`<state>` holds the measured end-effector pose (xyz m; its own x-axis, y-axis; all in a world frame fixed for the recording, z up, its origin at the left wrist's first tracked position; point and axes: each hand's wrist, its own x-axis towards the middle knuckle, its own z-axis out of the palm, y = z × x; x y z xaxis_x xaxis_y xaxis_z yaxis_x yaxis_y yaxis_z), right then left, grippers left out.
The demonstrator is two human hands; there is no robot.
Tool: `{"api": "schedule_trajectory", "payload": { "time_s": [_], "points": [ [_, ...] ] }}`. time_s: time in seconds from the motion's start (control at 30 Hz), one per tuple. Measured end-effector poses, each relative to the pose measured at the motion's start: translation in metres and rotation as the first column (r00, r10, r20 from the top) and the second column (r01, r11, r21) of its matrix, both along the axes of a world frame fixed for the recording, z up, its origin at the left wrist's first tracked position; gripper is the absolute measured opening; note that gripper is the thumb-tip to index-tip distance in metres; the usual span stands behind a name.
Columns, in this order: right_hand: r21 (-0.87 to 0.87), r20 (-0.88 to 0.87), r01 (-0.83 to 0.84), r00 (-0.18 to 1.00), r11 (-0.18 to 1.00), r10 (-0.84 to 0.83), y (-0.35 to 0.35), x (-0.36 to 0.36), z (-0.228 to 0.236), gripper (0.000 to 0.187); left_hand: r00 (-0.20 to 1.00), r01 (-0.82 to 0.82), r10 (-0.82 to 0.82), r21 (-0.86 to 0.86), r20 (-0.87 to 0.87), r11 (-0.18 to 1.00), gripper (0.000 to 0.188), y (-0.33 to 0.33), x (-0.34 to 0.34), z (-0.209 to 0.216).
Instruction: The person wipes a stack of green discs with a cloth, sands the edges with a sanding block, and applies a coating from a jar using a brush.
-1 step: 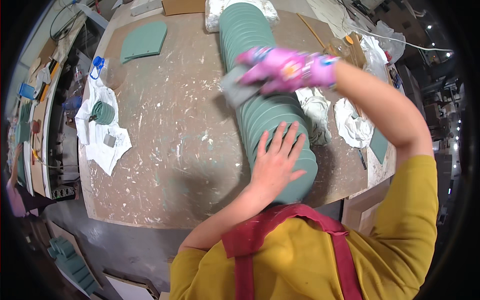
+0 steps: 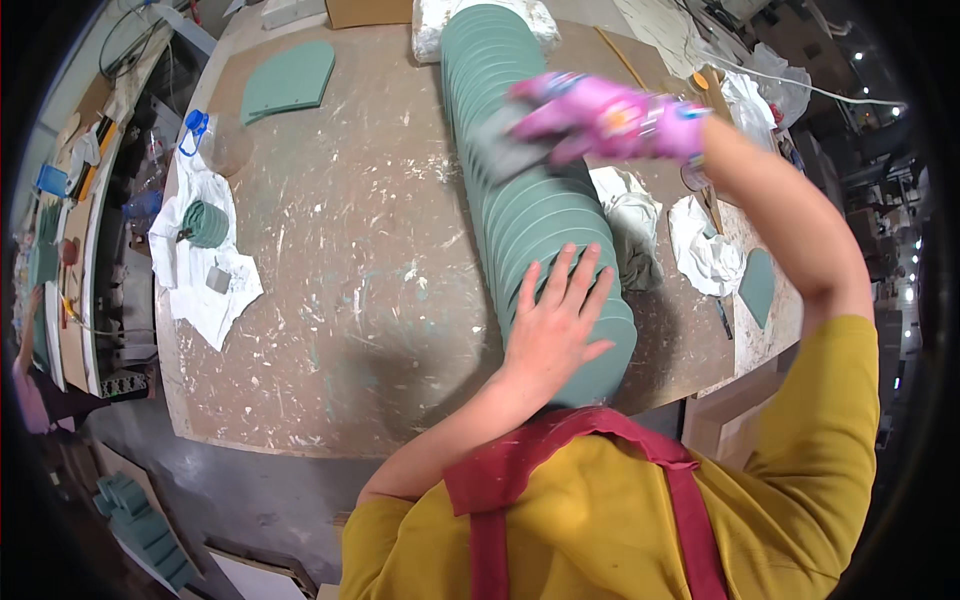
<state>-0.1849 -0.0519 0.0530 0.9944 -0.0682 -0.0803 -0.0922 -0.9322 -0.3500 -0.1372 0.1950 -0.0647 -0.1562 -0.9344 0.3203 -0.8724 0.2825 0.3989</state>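
Row of green panels (image 2: 550, 225), overlapping like shingles, laid on a scuffed brown worktable (image 2: 370, 270). Position: upper centre of the frame down to just below and right of centre. Long axis runs lengthwise through the picture, tilted, the lower end further right. Far end points to the top edge, meeting a white wrapped block (image 2: 428, 32); near end points at the person's body. Pale curved panel edges cross the axis one after another.

Left hand (image 2: 553, 345), bare: palm down on the near panels, fingers spread and extended toward the upper part of the frame, thumb out to the right. Grips nothing.

Right hand (image 2: 607, 118), in a pink patterned glove: fingers closed about a grey pad (image 2: 505, 150), which lies against the row's upper middle stretch.

Right of the row, a crumpled white cloth (image 2: 625, 210); upper left, a loose green panel (image 2: 290, 82) with one rounded end.

Hard to make out: glove and pad smeared by blur, exact finger placement unclear. Glove and pad cover several panel edges; left hand covers part of the near ones. Lowest edge of the row hidden by the red apron (image 2: 515, 455).
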Motion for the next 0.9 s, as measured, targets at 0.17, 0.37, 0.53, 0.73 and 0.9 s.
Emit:
{"api": "schedule_trajectory", "payload": {
  "time_s": [0.17,0.37,0.53,0.73,0.9],
  "points": [
    [-0.286,-0.051,0.267,0.955,0.92,-0.293,-0.038,-0.076,0.043,0.05,1.0,0.01,-0.01,-0.013,-0.019,1.0,0.085,-0.002,-0.007,0.002],
    [-0.011,0.094,-0.05,0.994,0.999,0.051,0.002,0.008,-0.022,0.046,1.0,0.029,-0.029,0.012,0.004,1.0,0.085,-0.003,-0.006,0.005],
    [-0.15,-0.095,-0.135,0.988,0.979,0.121,0.002,0.025,-0.022,0.047,1.0,0.01,-0.01,0.026,0.0,1.0,0.085,-0.005,-0.003,0.002],
    [-0.201,0.022,0.212,0.977,0.956,-0.212,-0.013,-0.059,-0.007,0.051,1.0,0.012,-0.013,0.008,0.026,1.0,0.083,-0.004,-0.01,0.011],
    [0.022,-0.053,-0.044,0.998,0.999,0.045,0.049,0.053,-0.041,0.033,0.999,-0.002,0.001,0.017,0.035,1.0,0.084,-0.001,-0.01,0.001]
  ]
}}
